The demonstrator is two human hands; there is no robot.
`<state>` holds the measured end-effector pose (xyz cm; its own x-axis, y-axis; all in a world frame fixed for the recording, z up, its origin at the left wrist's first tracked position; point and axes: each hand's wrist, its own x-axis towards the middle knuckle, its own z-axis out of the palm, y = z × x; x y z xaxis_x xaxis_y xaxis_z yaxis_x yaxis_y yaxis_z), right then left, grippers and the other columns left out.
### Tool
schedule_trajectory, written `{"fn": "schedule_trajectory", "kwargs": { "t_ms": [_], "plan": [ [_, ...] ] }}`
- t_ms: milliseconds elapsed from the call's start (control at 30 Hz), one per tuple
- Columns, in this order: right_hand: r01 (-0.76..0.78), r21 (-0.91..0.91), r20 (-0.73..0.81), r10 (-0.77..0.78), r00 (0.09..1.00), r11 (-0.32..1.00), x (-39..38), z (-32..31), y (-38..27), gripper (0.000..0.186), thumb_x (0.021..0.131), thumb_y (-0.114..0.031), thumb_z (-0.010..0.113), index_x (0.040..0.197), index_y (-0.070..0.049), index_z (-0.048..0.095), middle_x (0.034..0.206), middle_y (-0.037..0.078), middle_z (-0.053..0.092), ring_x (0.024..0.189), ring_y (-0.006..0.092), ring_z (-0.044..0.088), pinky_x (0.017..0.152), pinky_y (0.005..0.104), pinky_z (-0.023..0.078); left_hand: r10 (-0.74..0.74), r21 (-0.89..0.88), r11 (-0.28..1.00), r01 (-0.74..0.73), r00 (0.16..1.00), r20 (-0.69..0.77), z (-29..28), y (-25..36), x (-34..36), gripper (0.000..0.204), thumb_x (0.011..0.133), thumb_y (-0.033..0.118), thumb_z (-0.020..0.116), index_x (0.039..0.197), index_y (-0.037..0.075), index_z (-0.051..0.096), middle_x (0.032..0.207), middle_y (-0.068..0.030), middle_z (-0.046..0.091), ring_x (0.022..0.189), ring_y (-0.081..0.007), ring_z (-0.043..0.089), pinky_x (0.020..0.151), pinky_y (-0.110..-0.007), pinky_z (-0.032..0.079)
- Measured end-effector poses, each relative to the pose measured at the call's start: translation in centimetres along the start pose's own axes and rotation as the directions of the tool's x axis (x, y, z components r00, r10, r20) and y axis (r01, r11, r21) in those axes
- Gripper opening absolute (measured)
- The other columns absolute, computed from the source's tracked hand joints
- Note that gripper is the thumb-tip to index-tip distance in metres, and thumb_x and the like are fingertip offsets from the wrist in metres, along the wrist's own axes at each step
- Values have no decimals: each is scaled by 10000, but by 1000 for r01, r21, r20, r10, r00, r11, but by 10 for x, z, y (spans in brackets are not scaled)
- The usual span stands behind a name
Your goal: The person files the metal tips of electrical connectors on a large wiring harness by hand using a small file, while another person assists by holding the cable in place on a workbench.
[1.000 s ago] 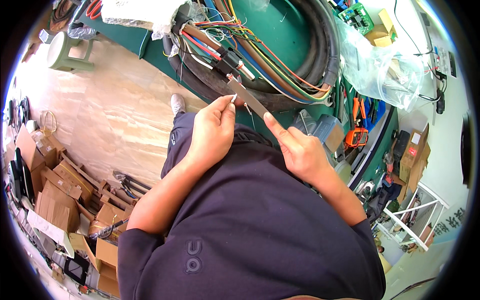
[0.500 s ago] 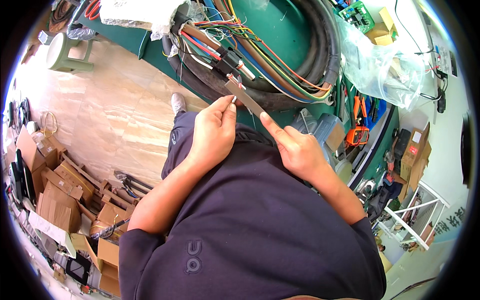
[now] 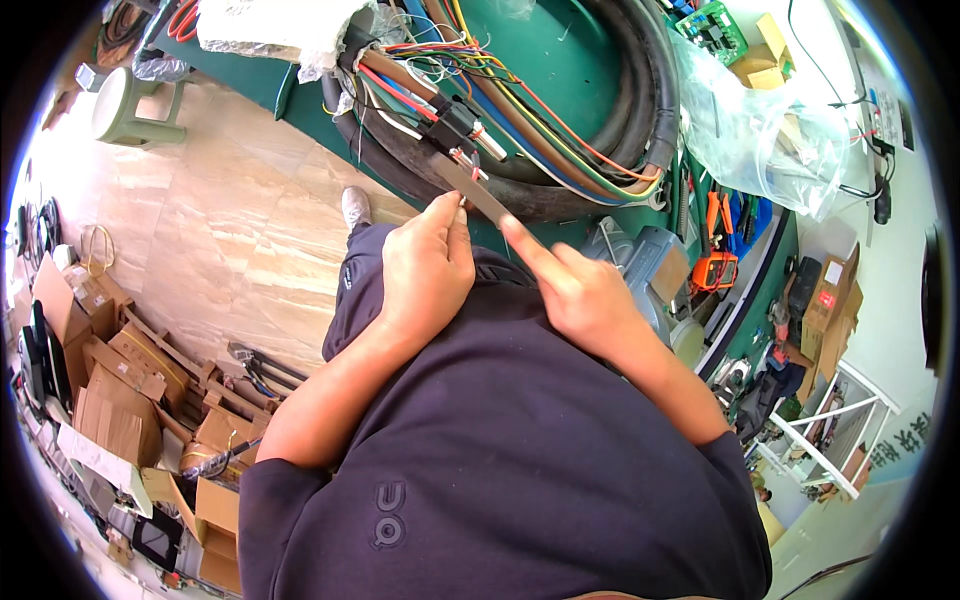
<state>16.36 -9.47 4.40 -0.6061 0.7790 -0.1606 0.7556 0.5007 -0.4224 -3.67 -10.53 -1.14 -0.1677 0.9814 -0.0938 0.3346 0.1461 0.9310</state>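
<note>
My left hand (image 3: pixel 428 265) is closed in a pinch on a small part at its fingertips, mostly hidden now. My right hand (image 3: pixel 575 295) grips a long, flat grey metal bar like a file (image 3: pixel 466 189), its index finger stretched along it. The bar slants up to the left, across the tips of my left fingers. Just beyond lies a thick black coiled cable (image 3: pixel 648 90) with coloured wires (image 3: pixel 545 115) fanning out and a black block (image 3: pixel 452 125) with pale metal ends among them.
The green bench (image 3: pixel 255 77) carries clear plastic bags (image 3: pixel 760 140), a circuit board (image 3: pixel 712 35), orange-handled pliers (image 3: pixel 716 220), an orange meter (image 3: pixel 716 270) and a grey-blue case (image 3: pixel 650 280). A green stool (image 3: pixel 135 125) stands upper left. Cardboard boxes (image 3: pixel 115 410) crowd the lower-left floor.
My right hand and the bar have slid up and to the left past my left fingertips. My left hand has stayed almost in place.
</note>
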Motion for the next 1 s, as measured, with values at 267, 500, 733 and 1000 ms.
{"fn": "schedule_trajectory", "kwargs": {
  "t_ms": [267,500,733,1000],
  "plan": [
    [37,50,-52,-35,998,998,1,-9,5,721,882,-12,621,1558,-218,483,664,103,449,466,329,521,462,444,466,-23,-124,992,21,1000,-9,-2,3,0,141,992,50,607,1090,-16,685,704,-219,650,633,-328,700,581,-362,505],
    [49,70,-79,-43,996,996,25,9,-1,706,883,-35,625,1552,-217,488,685,117,504,515,350,567,504,467,493,-13,-131,991,8,999,-33,3,-8,-1,147,1002,56,602,1106,-3,688,685,-210,623,595,-285,684,569,-346,488],
    [16,37,-27,-15,1000,999,-1,-13,-1,728,876,-9,611,1560,-221,481,648,93,427,467,328,527,474,452,482,-6,-56,998,5,1000,-22,-4,3,-1,136,981,37,603,1084,-4,682,748,-218,662,668,-368,685,592,-413,506],
    [31,75,-105,-24,994,997,30,6,-5,718,875,-40,629,1556,-215,483,709,119,527,518,349,569,525,461,510,68,43,997,-66,997,-43,1,-2,1,117,975,55,609,1057,3,676,779,-211,678,729,-402,680,636,-468,522]
  ]
}}
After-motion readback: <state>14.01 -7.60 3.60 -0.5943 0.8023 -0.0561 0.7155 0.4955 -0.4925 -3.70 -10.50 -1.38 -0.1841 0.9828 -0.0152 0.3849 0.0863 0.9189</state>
